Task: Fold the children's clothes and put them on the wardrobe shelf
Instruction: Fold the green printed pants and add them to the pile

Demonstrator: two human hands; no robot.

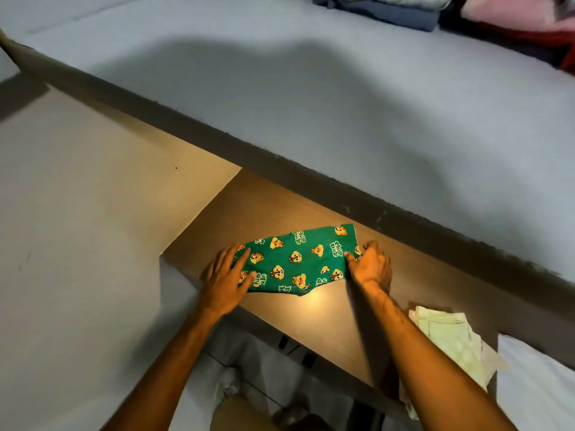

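A green child's garment (300, 259) printed with yellow cartoon faces lies folded flat on a lit wooden shelf (339, 321). My left hand (225, 279) rests with spread fingers on the garment's left end. My right hand (370, 264) is at the right end, fingers curled around the cloth's edge there. Both forearms reach in from the bottom of the view.
A pale yellow-green folded cloth (451, 340) lies on the shelf to the right, beside a white item (535, 381). A grey panel (77, 228) borders the shelf on the left. A grey board (342, 98) runs above, with stacked clothes (404, 7) at the far top.
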